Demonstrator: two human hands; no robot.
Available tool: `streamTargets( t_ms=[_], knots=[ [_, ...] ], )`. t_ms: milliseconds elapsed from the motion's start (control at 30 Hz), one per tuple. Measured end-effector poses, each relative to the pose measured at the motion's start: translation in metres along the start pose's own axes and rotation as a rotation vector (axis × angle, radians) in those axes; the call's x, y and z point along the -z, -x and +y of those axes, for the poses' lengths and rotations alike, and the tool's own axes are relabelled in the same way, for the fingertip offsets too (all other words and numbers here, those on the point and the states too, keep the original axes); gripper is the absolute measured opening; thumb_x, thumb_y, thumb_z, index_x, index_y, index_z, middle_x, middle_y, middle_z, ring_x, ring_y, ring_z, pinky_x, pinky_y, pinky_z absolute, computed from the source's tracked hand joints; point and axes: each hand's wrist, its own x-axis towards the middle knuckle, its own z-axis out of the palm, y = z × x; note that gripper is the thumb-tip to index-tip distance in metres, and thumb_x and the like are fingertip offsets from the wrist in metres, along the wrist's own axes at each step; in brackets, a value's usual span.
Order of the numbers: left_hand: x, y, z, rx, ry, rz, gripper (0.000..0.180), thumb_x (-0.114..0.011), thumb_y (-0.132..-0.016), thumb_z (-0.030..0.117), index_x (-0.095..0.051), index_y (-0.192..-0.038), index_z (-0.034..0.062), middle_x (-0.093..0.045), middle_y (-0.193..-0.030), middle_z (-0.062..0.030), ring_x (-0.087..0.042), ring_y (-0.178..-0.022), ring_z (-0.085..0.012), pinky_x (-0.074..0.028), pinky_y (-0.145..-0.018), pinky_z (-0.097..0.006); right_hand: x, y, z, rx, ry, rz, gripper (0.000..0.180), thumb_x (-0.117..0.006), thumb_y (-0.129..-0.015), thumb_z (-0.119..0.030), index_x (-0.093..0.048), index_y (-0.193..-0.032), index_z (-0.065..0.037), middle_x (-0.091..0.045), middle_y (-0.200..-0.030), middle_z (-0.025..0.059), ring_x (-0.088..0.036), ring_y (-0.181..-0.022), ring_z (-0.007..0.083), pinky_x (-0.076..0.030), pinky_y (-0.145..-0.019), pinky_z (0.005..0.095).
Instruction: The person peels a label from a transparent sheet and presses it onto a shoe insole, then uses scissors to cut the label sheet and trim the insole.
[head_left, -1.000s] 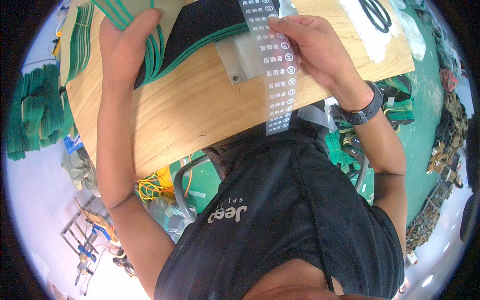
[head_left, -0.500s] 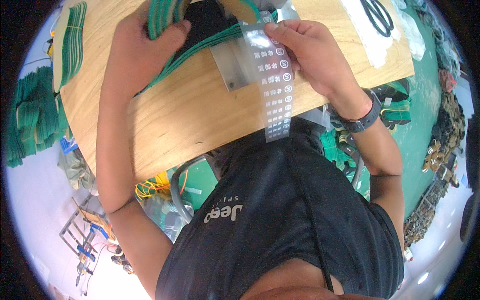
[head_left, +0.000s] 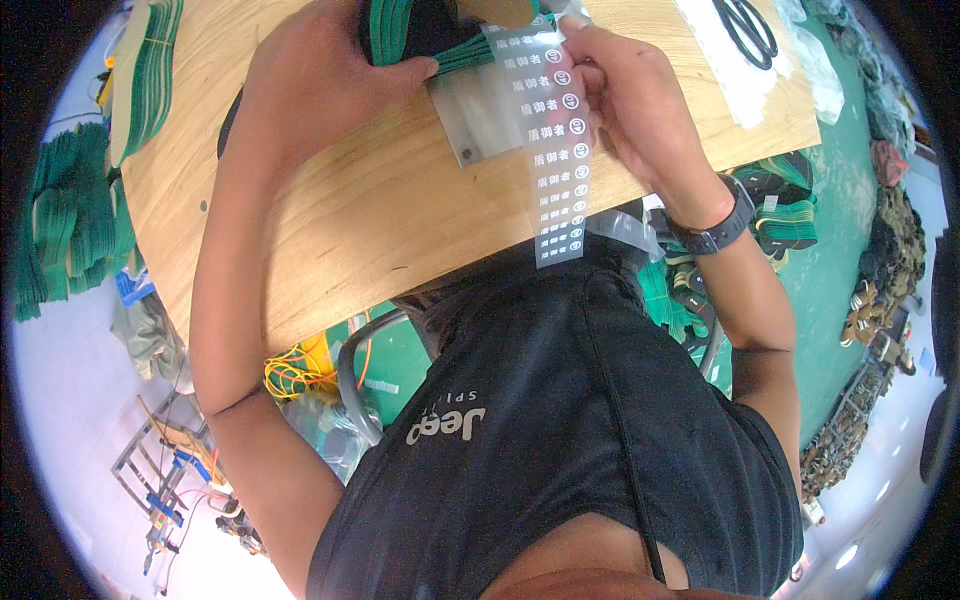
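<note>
Close to the top edge, my left hand (head_left: 320,85) is closed on a stack of green-edged insoles (head_left: 470,52), its thumb along their near side. Its other fingers are partly hidden. The insoles show black and beige faces and are cut off by the frame. My right hand (head_left: 640,105) pinches a clear strip of white-printed transfer labels (head_left: 556,150) between thumb and fingers. The strip lies across the insoles' right end, and its lower end hangs past the table's near edge. Under it sits a thin translucent sheet (head_left: 470,135) with a small dark hole.
Another stack of insoles (head_left: 152,85) lies on the wooden table (head_left: 350,215) at the far left. Beyond the left edge is a green insole pile (head_left: 65,210). A black cord loop (head_left: 748,35) rests on white sheeting (head_left: 720,65) at right. More bundled insoles (head_left: 785,225) sit below the table.
My left hand has moved right and up along the insoles, which have shifted toward the top edge. My right hand and the label strip have shifted slightly right and up.
</note>
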Motion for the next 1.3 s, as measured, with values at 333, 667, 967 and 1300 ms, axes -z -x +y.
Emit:
streamTargets(
  t_ms=[333,667,967,1300],
  knots=[
    [0.003,-0.003,-0.058,-0.159,-0.222,0.195,0.044,-0.078,-0.078,0.029,-0.066,-0.112,0.0051,-0.071,-0.1,-0.0111,-0.067,-0.092,-0.0211,-0.052,-0.084,-0.035,0.016,0.016,0.009,0.323,-0.196,0.177,0.022,-0.059,-0.096,-0.019,-0.065,-0.088,0.001,-0.065,-0.075,0.0049,-0.063,-0.064,0.0106,-0.049,-0.056,0.0219],
    [0.022,0.001,-0.098,-0.12,0.497,0.464,0.036,-0.072,-0.076,0.009,-0.064,-0.11,-0.0005,-0.068,-0.099,-0.0067,-0.064,-0.09,-0.0188,-0.049,-0.084,-0.031,0.003,-0.008,0.0,0.082,0.274,-0.059,0.025,-0.059,-0.098,-0.024,-0.065,-0.083,-0.005,-0.061,-0.065,-0.0007,-0.053,-0.05,0.0046,-0.038,-0.044,0.018],
    [0.024,0.0,-0.102,-0.114,0.431,0.483,0.034,-0.075,-0.075,0.008,-0.064,-0.107,0.0011,-0.067,-0.098,-0.0053,-0.063,-0.089,-0.0181,-0.049,-0.083,-0.032,0.002,-0.007,0.002,0.09,0.33,-0.036,0.027,-0.06,-0.097,-0.024,-0.064,-0.078,-0.006,-0.059,-0.06,-0.0013,-0.052,-0.047,0.0041,-0.038,-0.041,0.0176],
    [0.025,0.004,-0.088,-0.101,0.335,0.557,0.038,-0.076,-0.075,0.011,-0.064,-0.109,-0.0011,-0.068,-0.103,-0.0074,-0.063,-0.094,-0.02,-0.048,-0.088,-0.033,0.0,-0.008,0.0,0.053,0.344,-0.026,0.029,-0.062,-0.096,-0.024,-0.063,-0.075,-0.004,-0.059,-0.058,-0.0006,-0.052,-0.045,0.0047,-0.039,-0.039,0.0176]
  ],
)
